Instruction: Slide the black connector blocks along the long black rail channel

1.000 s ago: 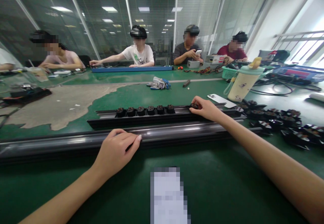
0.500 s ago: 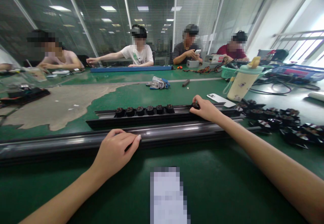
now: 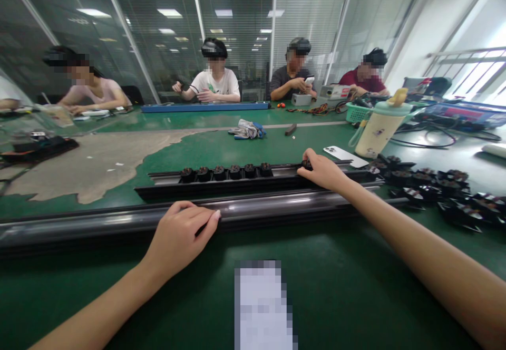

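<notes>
Stretched across the green table is a long black rail (image 3: 253, 207) with a glossy rounded top. My left hand (image 3: 184, 236) is curled over it, fingers together, thumb on the near side; the fingertips are partly hidden. Behind it lies a shorter black channel rail (image 3: 174, 189), with several round black socket modules (image 3: 219, 173) in a row along its left half. Farther right on this channel, my right hand (image 3: 322, 169) is closed around another black socket module (image 3: 307, 164), mostly covered by the fingers. A gap in the channel separates it from the row.
Loose black modules with metal parts (image 3: 446, 181) are heaped at the right. Close by are a white phone (image 3: 346, 156) and a cream tumbler (image 3: 379, 131). A phone (image 3: 261, 308) lies in front of me. Gloves (image 3: 247, 128) and a blue bar (image 3: 205, 108) are farther back, where several people sit.
My right hand and its module have shifted very slightly right along the channel. My left hand is still. Across the table, the person in white has drawn an outstretched arm inward.
</notes>
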Tool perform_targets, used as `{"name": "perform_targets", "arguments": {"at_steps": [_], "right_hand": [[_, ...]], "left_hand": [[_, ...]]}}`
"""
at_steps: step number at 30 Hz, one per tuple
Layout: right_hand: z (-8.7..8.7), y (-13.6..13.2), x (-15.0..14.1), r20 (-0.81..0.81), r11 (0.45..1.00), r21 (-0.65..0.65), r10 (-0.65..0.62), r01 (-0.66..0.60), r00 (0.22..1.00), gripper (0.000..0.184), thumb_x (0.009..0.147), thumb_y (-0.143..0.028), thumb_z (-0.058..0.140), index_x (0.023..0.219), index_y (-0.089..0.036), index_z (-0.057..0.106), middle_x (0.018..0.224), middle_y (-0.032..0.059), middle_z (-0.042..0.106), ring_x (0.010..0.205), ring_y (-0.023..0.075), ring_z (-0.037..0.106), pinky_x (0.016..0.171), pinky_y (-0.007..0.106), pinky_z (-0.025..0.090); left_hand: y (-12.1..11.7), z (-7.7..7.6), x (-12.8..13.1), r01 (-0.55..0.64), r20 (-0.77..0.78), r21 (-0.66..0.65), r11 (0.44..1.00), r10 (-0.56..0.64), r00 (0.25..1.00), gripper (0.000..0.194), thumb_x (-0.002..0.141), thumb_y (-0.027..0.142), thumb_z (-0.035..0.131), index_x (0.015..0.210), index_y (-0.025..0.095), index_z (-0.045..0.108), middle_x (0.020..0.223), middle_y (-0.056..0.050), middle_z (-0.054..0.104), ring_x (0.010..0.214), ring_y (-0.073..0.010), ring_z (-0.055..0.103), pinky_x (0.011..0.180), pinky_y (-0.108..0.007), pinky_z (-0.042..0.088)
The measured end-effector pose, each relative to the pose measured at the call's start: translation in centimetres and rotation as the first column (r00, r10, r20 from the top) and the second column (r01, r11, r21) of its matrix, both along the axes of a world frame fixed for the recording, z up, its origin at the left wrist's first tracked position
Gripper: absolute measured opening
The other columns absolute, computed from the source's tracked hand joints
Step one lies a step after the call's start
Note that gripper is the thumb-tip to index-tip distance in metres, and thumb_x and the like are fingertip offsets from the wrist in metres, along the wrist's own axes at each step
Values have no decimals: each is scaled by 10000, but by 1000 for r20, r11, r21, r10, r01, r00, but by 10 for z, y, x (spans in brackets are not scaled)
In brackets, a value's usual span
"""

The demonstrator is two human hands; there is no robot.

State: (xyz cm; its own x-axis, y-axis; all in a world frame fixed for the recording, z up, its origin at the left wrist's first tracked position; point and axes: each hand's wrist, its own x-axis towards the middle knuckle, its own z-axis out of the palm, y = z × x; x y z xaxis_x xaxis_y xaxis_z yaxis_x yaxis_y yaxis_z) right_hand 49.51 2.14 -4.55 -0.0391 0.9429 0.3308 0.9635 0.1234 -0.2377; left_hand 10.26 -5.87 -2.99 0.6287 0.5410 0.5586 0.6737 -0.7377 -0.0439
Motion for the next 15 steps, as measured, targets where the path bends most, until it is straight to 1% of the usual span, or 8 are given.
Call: {"name": "perform_targets", "arguments": {"at_steps": [2, 5, 7, 9, 11, 12, 15], "right_hand": [[1, 0, 0, -27, 1000, -4, 2, -2, 1000, 315, 830, -461, 515, 1010, -212, 447, 790, 63, 574, 759, 242, 538, 698, 316, 354], [5, 0, 4, -124, 998, -38, 37, -42, 992, 323, 801, -445, 541, 998, -214, 432, 809, 50, 572, 764, 222, 533, 720, 312, 364], [8, -1, 11, -200, 990, -88, 94, -113, 975, 342, 798, -455, 559, 1004, -215, 431, 844, 42, 579, 773, 207, 533, 736, 310, 375], [10, -1, 19, -266, 971, -127, 166, -205, 950, 388, 810, -510, 578, 1023, -214, 446, 851, 30, 570, 770, 192, 522, 734, 308, 378], [9, -1, 26, -317, 958, -119, 213, -262, 924, 447, 816, -581, 598, 1034, -214, 465, 799, 4, 526, 746, 178, 493, 712, 302, 369], [8, -1, 28, -334, 958, -104, 221, -268, 916, 464, 814, -601, 607, 1032, -215, 471, 773, -8, 502, 730, 171, 478, 698, 299, 360], [4, 0, 29, -334, 968, -64, 207, -241, 920, 456, 801, -596, 627, 1002, -215, 478, 737, -21, 475, 693, 160, 453, 669, 297, 334]], "left_hand": [[0, 0, 0, 0, 2, -4, 1000, 0, 1000, 411, 1058, 336, 437, 855, 170, 753, 867, -33, 795, 712, -179, 698, 820, -399, 487], [0, 0, 1, -1, 3, 0, 1000, 1, 1000, 411, 1057, 340, 443, 860, 165, 757, 869, -37, 795, 721, -181, 699, 828, -396, 481], [1, -1, 1, -4, 0, 7, 1000, 4, 1000, 406, 1056, 336, 446, 859, 165, 758, 869, -37, 794, 725, -183, 699, 836, -395, 478], [1, -1, 1, -5, -5, 10, 1000, 5, 1000, 404, 1056, 329, 447, 861, 163, 759, 866, -36, 794, 723, -183, 698, 841, -396, 476], [0, 0, 1, -1, -5, 8, 1000, 1, 1000, 407, 1057, 327, 446, 864, 158, 762, 867, -37, 794, 726, -183, 701, 842, -396, 476], [0, 0, 1, 1, -4, 5, 1000, -1, 1000, 409, 1058, 328, 445, 868, 156, 763, 872, -37, 795, 731, -183, 704, 842, -397, 476], [0, 0, 0, -1, -6, -1, 1000, 1, 1000, 414, 1059, 336, 445, 875, 153, 767, 888, -38, 798, 746, -187, 708, 842, -401, 480]]}}
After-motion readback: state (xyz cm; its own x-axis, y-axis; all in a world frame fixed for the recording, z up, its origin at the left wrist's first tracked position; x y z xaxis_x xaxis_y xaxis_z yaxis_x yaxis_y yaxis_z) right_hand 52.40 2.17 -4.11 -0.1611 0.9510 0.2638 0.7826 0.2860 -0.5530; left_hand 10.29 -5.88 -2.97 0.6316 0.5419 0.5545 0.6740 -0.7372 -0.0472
